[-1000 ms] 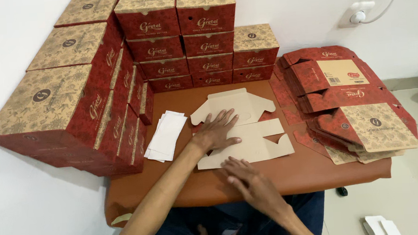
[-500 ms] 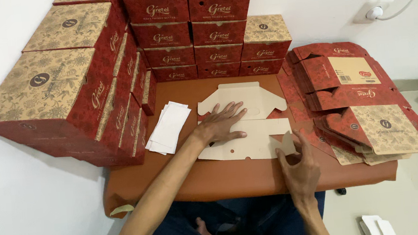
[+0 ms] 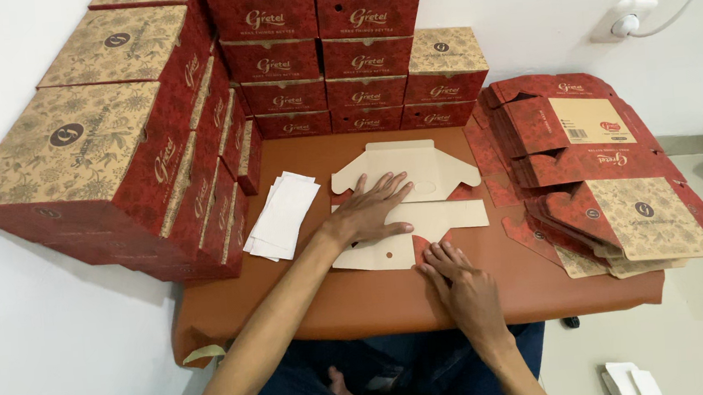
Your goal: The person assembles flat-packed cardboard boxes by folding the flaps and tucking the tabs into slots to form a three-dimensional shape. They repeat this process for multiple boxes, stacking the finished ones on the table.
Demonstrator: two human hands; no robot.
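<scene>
A flat, unfolded cardboard box blank (image 3: 416, 176) lies plain side up in the middle of the brown table (image 3: 359, 304). My left hand (image 3: 373, 208) rests flat on the blank's middle, fingers spread. My right hand (image 3: 456, 277) presses its fingertips on the blank's near right corner, where a red printed flap shows. Neither hand grips anything.
Assembled red and tan boxes (image 3: 118, 164) are stacked along the left and back (image 3: 333, 50) of the table. A pile of flat red blanks (image 3: 598, 180) lies at the right. A small stack of white paper sheets (image 3: 283, 215) sits left of the blank. A wall socket (image 3: 628, 21) is at the upper right.
My right hand moved left from the blank's right edge to its near right corner. My left hand stayed pressed on the blank.
</scene>
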